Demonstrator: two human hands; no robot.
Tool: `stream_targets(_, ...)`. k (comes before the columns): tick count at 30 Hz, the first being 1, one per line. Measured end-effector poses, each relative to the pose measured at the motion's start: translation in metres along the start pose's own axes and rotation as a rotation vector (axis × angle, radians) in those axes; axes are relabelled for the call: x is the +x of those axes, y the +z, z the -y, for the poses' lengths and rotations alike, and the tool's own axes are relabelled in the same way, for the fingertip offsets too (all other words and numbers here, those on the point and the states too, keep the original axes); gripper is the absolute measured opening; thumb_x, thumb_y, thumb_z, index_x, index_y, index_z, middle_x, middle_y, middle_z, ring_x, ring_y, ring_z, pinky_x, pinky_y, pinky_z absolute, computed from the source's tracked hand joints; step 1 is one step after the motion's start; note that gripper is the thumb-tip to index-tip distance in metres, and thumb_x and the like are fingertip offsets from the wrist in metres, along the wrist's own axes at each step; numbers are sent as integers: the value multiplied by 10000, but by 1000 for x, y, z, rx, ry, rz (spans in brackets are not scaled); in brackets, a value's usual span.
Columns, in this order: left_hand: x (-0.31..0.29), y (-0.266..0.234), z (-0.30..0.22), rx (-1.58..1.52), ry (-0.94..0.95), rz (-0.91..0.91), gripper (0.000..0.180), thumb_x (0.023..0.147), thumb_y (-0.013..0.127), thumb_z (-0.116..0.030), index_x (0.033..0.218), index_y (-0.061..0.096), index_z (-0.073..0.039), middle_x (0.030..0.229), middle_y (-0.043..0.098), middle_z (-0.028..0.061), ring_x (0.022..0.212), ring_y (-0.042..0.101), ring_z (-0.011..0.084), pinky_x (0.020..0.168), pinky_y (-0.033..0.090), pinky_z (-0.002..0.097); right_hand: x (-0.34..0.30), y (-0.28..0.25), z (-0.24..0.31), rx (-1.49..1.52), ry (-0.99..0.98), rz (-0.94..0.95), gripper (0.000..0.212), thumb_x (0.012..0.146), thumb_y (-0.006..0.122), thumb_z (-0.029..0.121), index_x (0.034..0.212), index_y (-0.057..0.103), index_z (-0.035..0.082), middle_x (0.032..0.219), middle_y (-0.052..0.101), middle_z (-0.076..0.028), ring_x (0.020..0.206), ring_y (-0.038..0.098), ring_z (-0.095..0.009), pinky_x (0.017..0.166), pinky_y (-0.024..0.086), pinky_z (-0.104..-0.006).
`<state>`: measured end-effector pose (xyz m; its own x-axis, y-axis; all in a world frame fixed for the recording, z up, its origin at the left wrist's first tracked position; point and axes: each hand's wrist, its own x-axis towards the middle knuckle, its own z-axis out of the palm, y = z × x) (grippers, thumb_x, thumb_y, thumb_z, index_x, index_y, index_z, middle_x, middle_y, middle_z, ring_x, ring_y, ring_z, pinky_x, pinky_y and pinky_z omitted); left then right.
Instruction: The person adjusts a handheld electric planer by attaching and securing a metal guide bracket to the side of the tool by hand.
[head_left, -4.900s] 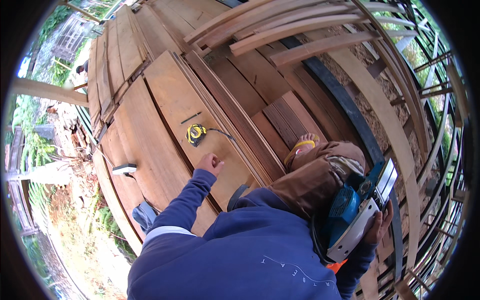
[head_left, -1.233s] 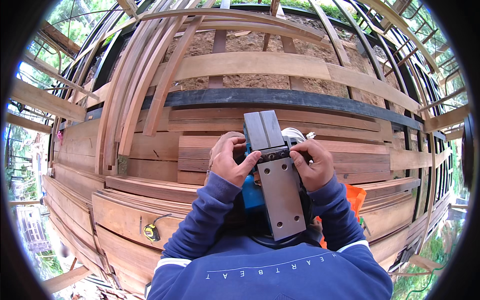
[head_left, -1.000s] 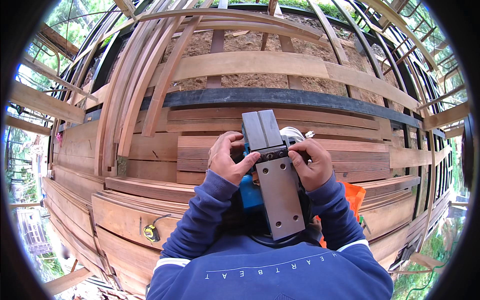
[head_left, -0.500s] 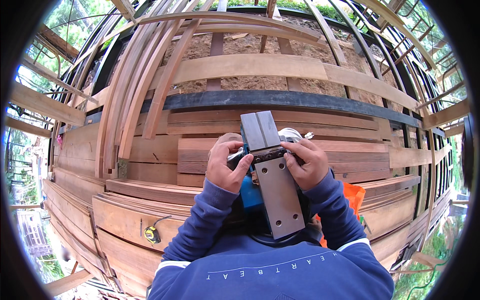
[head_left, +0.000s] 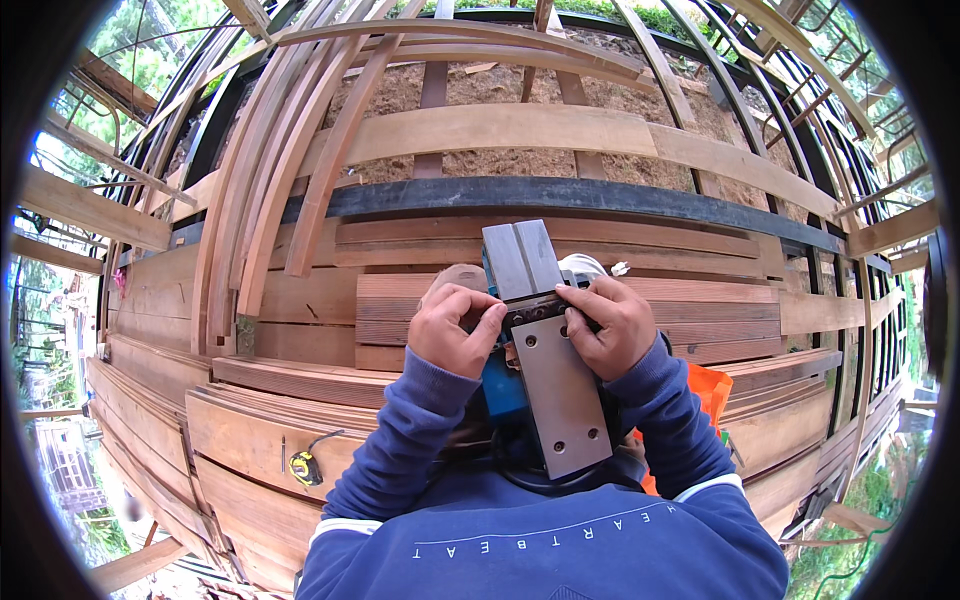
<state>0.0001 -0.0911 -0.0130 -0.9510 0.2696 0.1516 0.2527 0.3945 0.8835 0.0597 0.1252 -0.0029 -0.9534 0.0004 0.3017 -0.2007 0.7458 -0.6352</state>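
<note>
Blue and bare metal mark the upturned power planer [head_left: 556, 400] just below the middle of the view, its long flat sole [head_left: 562, 420] facing up and its shorter grooved plate [head_left: 523, 262] pointing between 11 and 12 o'clock. Between these two plates runs a dark slot with a row of small bolts, and the person's hands meet the tool there from both sides. At 9 o'clock of the slot is the left hand [head_left: 452, 330], its fingers curled and its thumb and forefinger brought close together at the slot's near end; whether they pinch some small part cannot be told. At 3 o'clock is the right hand [head_left: 612, 325], forefinger reaching to the slot's other end, thumb just below it at the sole's edge, the remaining fingers bent; its grip, too, cannot be made out. What bears the planer from below is hidden. Just beyond the right hand, toward 1 o'clock, a white plug [head_left: 620, 268] shows. Between 3 and 4 o'clock, past the right sleeve, is a bright orange item [head_left: 710, 390]. A yellow-and-black tape measure [head_left: 305, 468] rests on boards at 8 o'clock, a thin dark stick [head_left: 283, 455] just beside it. Long timber strips [head_left: 270, 215] slant at 10 o'clock, and a black beam [head_left: 560, 191] crosses at 12.
</note>
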Motion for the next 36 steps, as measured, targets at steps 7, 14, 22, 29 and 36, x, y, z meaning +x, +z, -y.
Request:
stream_targets(7, 4, 1, 4, -50, -40, 40, 136, 827, 765, -149, 829, 737, -15, 790, 670, 91, 702, 644, 199, 666, 517, 310, -1, 0, -1, 1, -6, 1, 277, 811, 667, 64, 1069, 759, 25, 761, 631, -125, 665, 625, -264, 627, 515, -355)
stream_targets(14, 6, 0, 11, -89, -92, 78, 149, 814, 769, -154, 801, 720, -14, 766, 651, 89, 712, 632, 203, 685, 512, 319, 0, 1, 0, 8, -4, -16, 272, 800, 676, 56, 1055, 767, 33, 733, 606, -112, 651, 610, -256, 612, 506, -356)
stream_targets(22, 10, 0, 11, -90, -90, 104, 171, 800, 758, -165, 777, 694, -8, 747, 629, 82, 698, 611, 195, 648, 498, 319, -1, 3, -1, 20, -22, -32, 258, 778, 695, 50, 1025, 769, 44, 706, 577, -94, 650, 598, -263, 613, 501, -374)
stream_targets(29, 10, 2, 19, -132, -103, 129, 169, 797, 754, -155, 767, 684, -4, 734, 617, 81, 679, 599, 175, 632, 490, 299, -2, 3, -3, 6, -42, -17, 265, 774, 695, 57, 1029, 765, 43, 712, 568, -92, 670, 595, -267, 630, 501, -380)
stream_targets(36, 9, 1, 16, -203, -178, 152, 177, 822, 751, -142, 775, 673, 10, 727, 628, 58, 648, 588, 124, 608, 483, 279, -2, 2, -1, 1, -54, -11, 265, 773, 693, 57, 1028, 763, 38, 718, 566, -98, 684, 595, -276, 645, 502, -388)
